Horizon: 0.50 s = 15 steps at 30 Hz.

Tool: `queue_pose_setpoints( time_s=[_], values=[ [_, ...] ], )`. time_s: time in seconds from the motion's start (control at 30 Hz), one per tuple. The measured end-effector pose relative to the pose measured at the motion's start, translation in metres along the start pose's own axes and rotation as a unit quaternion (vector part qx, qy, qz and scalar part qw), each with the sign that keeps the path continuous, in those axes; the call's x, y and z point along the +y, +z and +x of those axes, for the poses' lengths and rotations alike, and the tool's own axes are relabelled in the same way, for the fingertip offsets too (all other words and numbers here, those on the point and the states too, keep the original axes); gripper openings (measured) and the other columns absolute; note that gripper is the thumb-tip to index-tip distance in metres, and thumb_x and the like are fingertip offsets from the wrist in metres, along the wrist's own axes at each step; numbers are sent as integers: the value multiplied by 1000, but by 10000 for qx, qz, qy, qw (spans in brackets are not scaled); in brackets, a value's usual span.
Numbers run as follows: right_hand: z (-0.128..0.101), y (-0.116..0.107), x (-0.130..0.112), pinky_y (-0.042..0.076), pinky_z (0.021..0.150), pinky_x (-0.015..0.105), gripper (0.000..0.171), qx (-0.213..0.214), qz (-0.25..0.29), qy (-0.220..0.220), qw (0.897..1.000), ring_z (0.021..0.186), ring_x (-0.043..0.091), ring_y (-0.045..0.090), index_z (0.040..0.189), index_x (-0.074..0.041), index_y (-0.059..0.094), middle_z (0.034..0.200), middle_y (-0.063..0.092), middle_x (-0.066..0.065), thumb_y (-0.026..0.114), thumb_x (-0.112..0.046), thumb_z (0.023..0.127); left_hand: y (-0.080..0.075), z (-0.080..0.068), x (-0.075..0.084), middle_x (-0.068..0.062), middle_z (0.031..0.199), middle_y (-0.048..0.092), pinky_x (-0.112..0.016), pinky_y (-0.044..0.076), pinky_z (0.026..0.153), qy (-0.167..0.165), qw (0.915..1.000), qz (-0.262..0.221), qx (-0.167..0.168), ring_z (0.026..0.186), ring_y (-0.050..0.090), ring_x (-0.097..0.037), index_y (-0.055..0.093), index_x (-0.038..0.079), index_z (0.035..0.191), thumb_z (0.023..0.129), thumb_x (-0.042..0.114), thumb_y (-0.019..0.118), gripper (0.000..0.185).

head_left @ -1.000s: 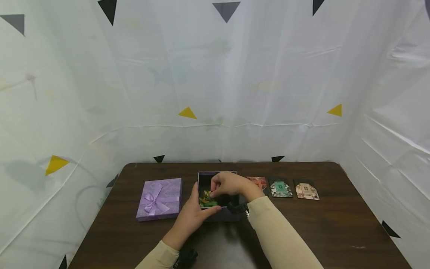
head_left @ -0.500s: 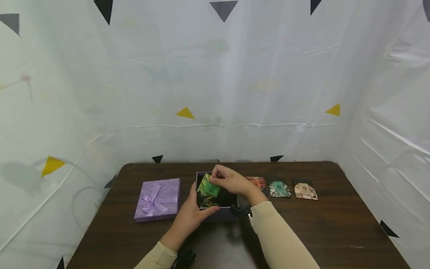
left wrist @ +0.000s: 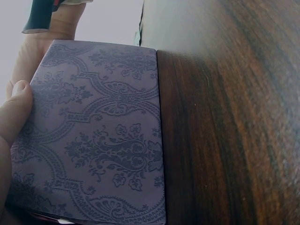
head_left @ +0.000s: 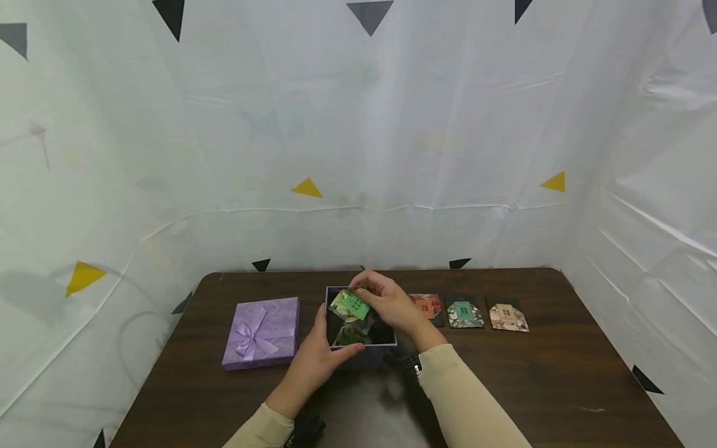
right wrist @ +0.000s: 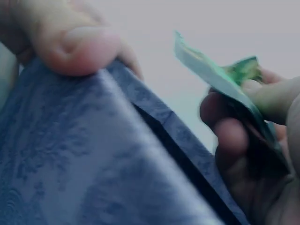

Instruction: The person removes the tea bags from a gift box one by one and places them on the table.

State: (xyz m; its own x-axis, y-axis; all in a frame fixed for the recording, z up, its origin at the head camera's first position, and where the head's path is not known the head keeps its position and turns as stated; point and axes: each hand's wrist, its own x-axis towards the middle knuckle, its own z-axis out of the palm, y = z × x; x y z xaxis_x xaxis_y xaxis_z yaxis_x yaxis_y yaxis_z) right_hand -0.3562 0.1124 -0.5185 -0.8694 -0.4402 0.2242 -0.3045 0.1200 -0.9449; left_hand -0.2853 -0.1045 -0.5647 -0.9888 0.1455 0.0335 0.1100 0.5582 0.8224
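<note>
A purple patterned box (head_left: 370, 358) stands uncovered at the middle of the table. My left hand (head_left: 315, 361) holds its near left corner, fingers along the left side and thumb over the front rim. In the left wrist view the box wall (left wrist: 108, 131) shows embossed scrollwork. My right hand (head_left: 392, 306) pinches a small green packet (head_left: 353, 304) between thumb and fingers over the box opening. The right wrist view shows that packet (right wrist: 201, 68) edge-on beside the box rim. Another green packet (head_left: 351, 336) lies inside, near the front wall.
Left of the box lies a purple lid (head_left: 263, 333) with a ribbon bow. To the right sit a red packet (head_left: 428, 306), a teal packet (head_left: 463, 312) and a beige packet (head_left: 506, 314) in a row. A patterned white curtain (head_left: 358, 155) hangs behind the dark table (head_left: 554, 373).
My right hand has lifted the green packet up from low inside the box to its opening, tilting it. The left hand keeps its hold on the box.
</note>
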Motion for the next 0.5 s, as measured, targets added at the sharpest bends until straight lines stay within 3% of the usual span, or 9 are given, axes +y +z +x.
queue_pose_setpoints(
  time_s=[0.13, 0.2, 0.27, 0.37, 0.5],
  values=[
    [0, 7, 3, 59, 65, 38, 38, 107, -238, -64, 9996, 80, 17, 63, 151, -30, 64, 126, 69, 8, 61, -28, 114, -2, -1, -1, -27, 172, 40, -67, 45, 119, 51, 10000, -33, -13, 151, 52, -46, 8, 13, 176, 85, 69, 85, 132],
    [-2, 9, 4, 59, 58, 48, 38, 215, -353, -75, 9991, 72, 19, 60, 151, -36, 66, 132, 71, 4, 60, -33, 114, -2, -1, -2, -27, 173, 38, -67, 44, 120, 49, 10000, -54, -26, 152, 51, -46, 7, 13, 176, 86, 68, 85, 132],
    [-5, 10, 5, 59, 59, 54, 32, 422, -402, -29, 9983, 75, 20, 62, 143, -38, 72, 141, 70, -3, 61, -36, 113, -2, -1, -3, -26, 172, 41, -67, 45, 119, 77, 9999, -76, -7, 151, 53, -45, 8, 14, 176, 86, 64, 87, 130],
    [-12, 10, 6, 63, 66, 51, 27, 810, -235, 25, 9964, 99, 20, 69, 134, -34, 78, 147, 69, -7, 62, -36, 113, -1, -1, -4, -23, 170, 45, -65, 47, 117, 124, 9998, -179, -15, 147, 57, -43, 9, 20, 176, 87, 58, 90, 126],
    [-18, 10, 8, 62, 97, 30, 32, 1146, 111, -143, 9932, 139, 19, 64, 142, -28, 74, 152, 67, -5, 66, -32, 111, 0, -1, -2, -21, 173, 41, -66, 47, 118, 157, 9997, -162, -18, 149, 55, -43, 7, 22, 177, 87, 57, 89, 127]
  ],
)
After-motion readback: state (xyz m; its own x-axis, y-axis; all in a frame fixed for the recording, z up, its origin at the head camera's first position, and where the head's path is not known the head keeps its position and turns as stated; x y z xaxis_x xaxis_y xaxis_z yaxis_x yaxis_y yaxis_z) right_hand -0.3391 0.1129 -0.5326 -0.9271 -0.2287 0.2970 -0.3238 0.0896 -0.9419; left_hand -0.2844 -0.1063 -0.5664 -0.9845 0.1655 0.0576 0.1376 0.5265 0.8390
